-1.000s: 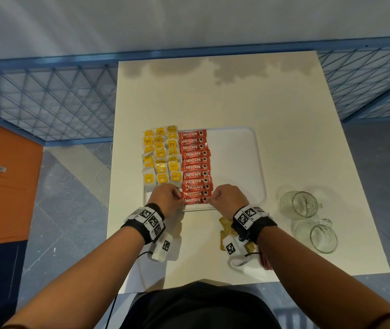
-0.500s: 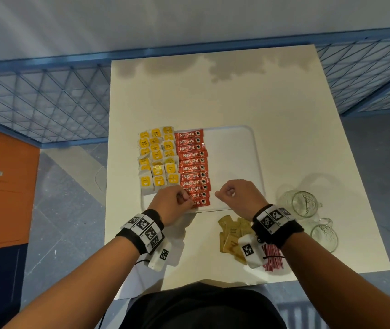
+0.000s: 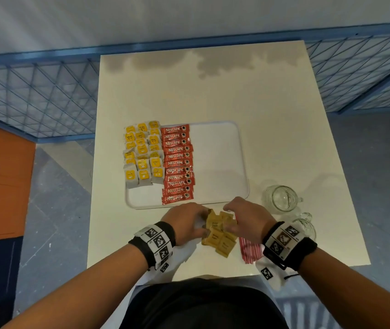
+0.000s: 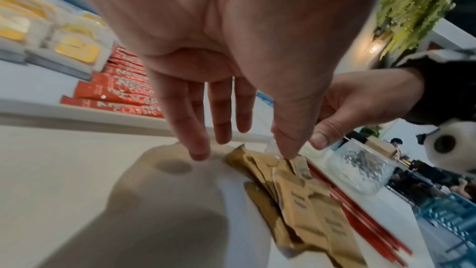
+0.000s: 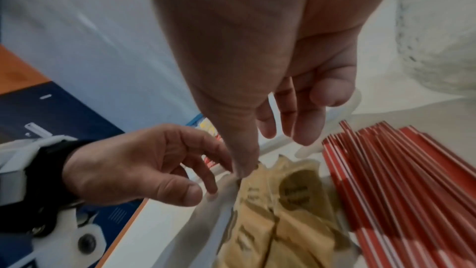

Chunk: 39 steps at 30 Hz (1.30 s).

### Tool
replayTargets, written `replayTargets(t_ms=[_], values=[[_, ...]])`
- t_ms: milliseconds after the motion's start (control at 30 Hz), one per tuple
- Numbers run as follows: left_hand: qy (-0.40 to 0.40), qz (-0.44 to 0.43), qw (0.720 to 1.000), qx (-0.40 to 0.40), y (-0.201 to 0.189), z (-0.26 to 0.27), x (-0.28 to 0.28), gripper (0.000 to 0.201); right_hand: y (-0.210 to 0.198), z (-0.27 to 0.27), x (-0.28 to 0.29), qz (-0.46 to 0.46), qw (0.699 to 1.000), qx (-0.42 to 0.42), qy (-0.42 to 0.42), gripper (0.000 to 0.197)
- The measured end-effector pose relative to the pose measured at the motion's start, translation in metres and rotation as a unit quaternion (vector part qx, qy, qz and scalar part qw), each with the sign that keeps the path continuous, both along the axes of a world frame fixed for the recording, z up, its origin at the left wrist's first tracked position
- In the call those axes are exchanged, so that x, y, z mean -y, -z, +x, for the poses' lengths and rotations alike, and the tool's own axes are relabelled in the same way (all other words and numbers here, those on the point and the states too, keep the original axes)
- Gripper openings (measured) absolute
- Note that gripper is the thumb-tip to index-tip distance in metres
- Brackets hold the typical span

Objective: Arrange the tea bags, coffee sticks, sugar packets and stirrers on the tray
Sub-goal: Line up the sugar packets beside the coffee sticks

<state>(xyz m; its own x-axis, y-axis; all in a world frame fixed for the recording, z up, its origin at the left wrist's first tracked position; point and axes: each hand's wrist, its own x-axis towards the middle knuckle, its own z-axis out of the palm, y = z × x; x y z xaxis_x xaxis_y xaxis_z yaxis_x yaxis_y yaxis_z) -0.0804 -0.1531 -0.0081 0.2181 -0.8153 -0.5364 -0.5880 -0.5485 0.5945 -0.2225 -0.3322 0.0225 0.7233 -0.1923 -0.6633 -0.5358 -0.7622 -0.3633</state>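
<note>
Nearest, the brown sugar packets (image 3: 220, 235) lie in a loose overlapping heap on the table (image 3: 272, 129), just short of the tray's near rim. The left hand (image 3: 184, 223) and right hand (image 3: 245, 218) flank the heap, fingers spread and relaxed, tips at its edges, grasping nothing. The packets look light, thin and crinkly, likely to slide over one another, so pinching a few by their flat edges seems best. The red striped stirrers (image 3: 249, 251) lie just right of the heap. Farther off, the tray (image 3: 217, 162) holds coffee sticks (image 3: 177, 163) beside tea bags (image 3: 141, 154).
</note>
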Motion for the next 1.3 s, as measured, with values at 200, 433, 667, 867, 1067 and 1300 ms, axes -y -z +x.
replayTargets(t_ms=[200, 433, 667, 867, 1067, 1300], values=[[0.008, 0.010, 0.996, 0.085, 0.008, -0.029, 0.005, 0.081, 0.017, -0.017, -0.015, -0.038, 0.998, 0.006, -0.053, 0.074], [-0.021, 0.039, 0.992, 0.115, 0.016, -0.052, 0.012, 0.081, 0.034, -0.029, -0.024, -0.077, 0.994, 0.026, -0.074, 0.080], [-0.089, 0.051, 0.992, 0.074, 0.020, -0.060, 0.016, 0.060, 0.038, -0.029, -0.021, -0.039, 0.996, 0.061, -0.058, 0.050], [-0.102, 0.062, 0.990, 0.071, 0.017, -0.056, 0.021, 0.037, 0.036, -0.025, -0.018, -0.004, 0.997, 0.069, -0.033, 0.030], [-0.117, 0.040, 0.992, 0.012, 0.013, -0.044, 0.019, 0.020, 0.033, -0.021, -0.011, 0.036, 0.998, 0.052, 0.016, 0.008], [-0.199, -0.019, 0.972, -0.122, 0.000, -0.024, 0.012, 0.016, 0.023, -0.016, -0.003, 0.081, 0.990, 0.086, 0.083, 0.006]])
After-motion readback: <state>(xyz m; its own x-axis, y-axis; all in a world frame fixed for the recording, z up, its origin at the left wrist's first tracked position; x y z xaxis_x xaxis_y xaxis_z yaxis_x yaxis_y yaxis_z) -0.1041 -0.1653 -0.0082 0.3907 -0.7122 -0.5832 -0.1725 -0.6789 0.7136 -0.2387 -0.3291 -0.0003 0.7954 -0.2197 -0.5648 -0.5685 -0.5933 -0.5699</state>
